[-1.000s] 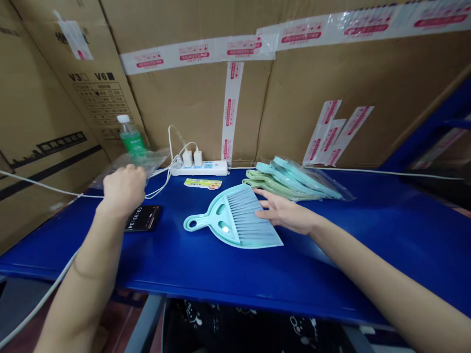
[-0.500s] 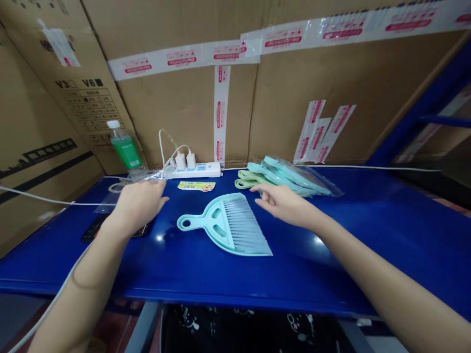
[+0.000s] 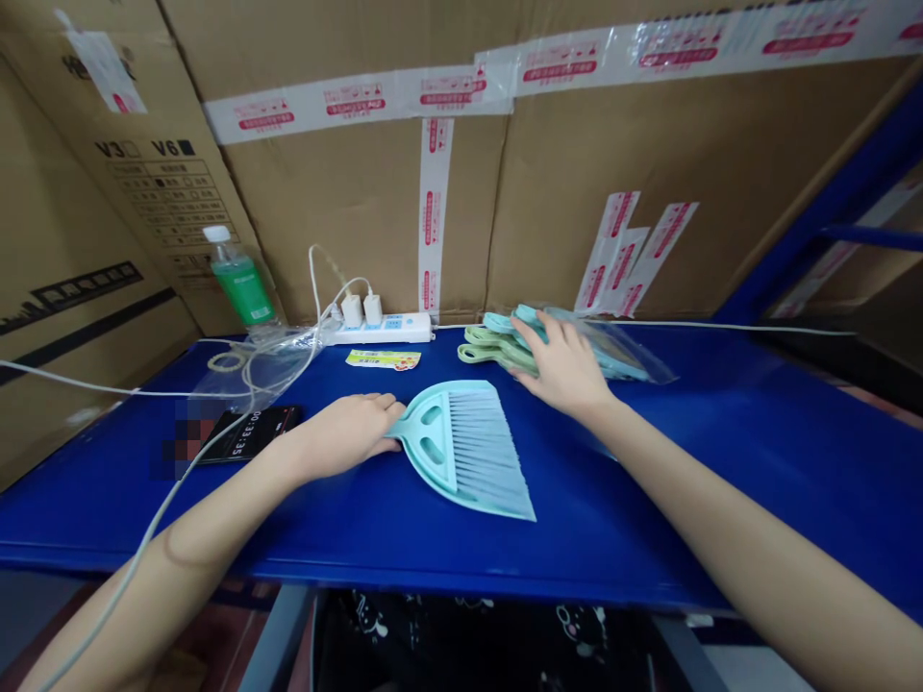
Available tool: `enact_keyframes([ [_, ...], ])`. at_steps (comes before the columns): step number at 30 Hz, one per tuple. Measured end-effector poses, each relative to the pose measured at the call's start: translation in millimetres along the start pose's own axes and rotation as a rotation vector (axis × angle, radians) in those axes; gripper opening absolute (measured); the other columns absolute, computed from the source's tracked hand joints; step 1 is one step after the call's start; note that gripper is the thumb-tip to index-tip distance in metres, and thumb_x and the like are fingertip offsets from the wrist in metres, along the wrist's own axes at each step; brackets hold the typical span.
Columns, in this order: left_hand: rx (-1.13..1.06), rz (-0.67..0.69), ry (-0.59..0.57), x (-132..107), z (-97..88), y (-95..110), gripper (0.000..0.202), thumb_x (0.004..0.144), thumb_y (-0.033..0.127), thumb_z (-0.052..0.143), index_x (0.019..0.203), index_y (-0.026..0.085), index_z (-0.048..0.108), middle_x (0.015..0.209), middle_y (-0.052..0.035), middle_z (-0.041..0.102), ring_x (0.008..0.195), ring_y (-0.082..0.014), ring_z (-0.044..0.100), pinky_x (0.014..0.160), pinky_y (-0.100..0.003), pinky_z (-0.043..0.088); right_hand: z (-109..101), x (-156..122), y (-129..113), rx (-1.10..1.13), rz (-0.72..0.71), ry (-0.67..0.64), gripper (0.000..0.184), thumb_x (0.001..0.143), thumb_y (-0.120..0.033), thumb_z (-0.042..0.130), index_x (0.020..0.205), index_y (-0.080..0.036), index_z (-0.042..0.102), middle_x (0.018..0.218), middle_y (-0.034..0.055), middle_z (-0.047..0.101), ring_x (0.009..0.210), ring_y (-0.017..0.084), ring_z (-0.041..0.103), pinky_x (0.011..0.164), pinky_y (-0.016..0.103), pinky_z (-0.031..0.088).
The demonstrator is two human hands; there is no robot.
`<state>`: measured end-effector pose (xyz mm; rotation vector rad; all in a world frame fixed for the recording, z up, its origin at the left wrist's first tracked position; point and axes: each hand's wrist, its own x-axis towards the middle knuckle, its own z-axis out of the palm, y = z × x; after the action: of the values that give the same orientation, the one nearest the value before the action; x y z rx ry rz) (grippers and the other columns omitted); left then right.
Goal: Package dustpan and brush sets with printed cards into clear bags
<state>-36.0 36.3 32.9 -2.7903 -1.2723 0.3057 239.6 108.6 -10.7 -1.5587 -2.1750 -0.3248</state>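
Note:
A light teal dustpan and brush set (image 3: 433, 447) lies on the blue table, brush nested on the pan, bristles toward the right. My left hand (image 3: 357, 432) is closed around its handle, covering the hanging hole. Farther back, a stack of similar sets (image 3: 505, 346), green and teal, lies partly in clear plastic bags. My right hand (image 3: 566, 370) rests over this stack near the handles, thumb and fingers spread apart. Its palm hides part of the stack.
A white power strip (image 3: 389, 329) with two chargers stands at the back, a paper label (image 3: 382, 359) before it. A black phone (image 3: 249, 434), a green-liquid bottle (image 3: 241, 284) and a plastic bag (image 3: 285, 360) are at left. White cable (image 3: 155, 524) crosses my left forearm. Cardboard (image 3: 324, 192) walls the back.
My left hand has come down and right from near the plastic bag onto the dustpan set's handle. My right hand has moved up and slightly right onto the stack. The set has shifted slightly.

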Motion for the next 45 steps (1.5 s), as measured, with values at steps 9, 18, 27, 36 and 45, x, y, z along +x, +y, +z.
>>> enact_keyframes([
  [9,-0.047,0.141,0.057,1,2.6,5,0.024,0.09,0.036,0.054,0.104,0.018,0.057,0.095,-0.0054,0.064,0.086,-0.0205,0.063,0.076,-0.03,0.048,4,3,-6,-0.138,0.014,0.079,0.06,0.082,-0.036,0.056,0.136,-0.015,0.041,0.14,0.0223,0.038,0.127,0.043,0.033,0.096,0.06,0.032],
  [18,-0.002,0.127,0.115,5,10.0,3,0.027,0.09,0.039,0.052,0.107,0.018,0.056,0.092,-0.0045,0.063,0.082,-0.0202,0.064,0.069,-0.029,0.048,-44,-35,-74,0.582,-0.482,-0.336,0.021,0.088,-0.034,0.055,0.076,-0.019,0.064,0.076,0.0027,0.057,0.081,0.019,0.051,0.078,0.035,0.042],
  [27,-0.028,0.118,0.107,5,7.9,3,0.026,0.09,0.038,0.052,0.107,0.019,0.057,0.089,-0.0031,0.062,0.078,-0.0188,0.063,0.066,-0.027,0.046,-36,-47,-94,0.613,-0.353,-0.51,0.034,0.072,-0.039,0.073,0.055,-0.018,0.051,0.068,-0.0015,0.045,0.08,0.018,0.048,0.084,0.037,0.036],
  [36,-0.098,0.115,0.097,4,1.7,10,0.02,0.088,0.038,0.056,0.095,0.02,0.059,0.079,0.0004,0.06,0.067,-0.0154,0.06,0.057,-0.023,0.039,-49,-52,-99,0.499,-0.285,-0.545,0.041,0.07,-0.032,0.07,0.055,-0.019,0.033,0.072,-0.001,0.041,0.078,0.019,0.042,0.076,0.034,0.033],
  [45,-0.183,0.136,0.128,2,-0.2,11,0.02,0.086,0.038,0.058,0.094,0.021,0.061,0.081,0.0005,0.063,0.07,-0.0151,0.061,0.06,-0.022,0.038,-56,-56,-100,0.466,-0.267,-0.55,0.04,0.073,-0.033,0.065,0.056,-0.019,0.031,0.072,-0.001,0.043,0.077,0.018,0.042,0.076,0.034,0.031],
])
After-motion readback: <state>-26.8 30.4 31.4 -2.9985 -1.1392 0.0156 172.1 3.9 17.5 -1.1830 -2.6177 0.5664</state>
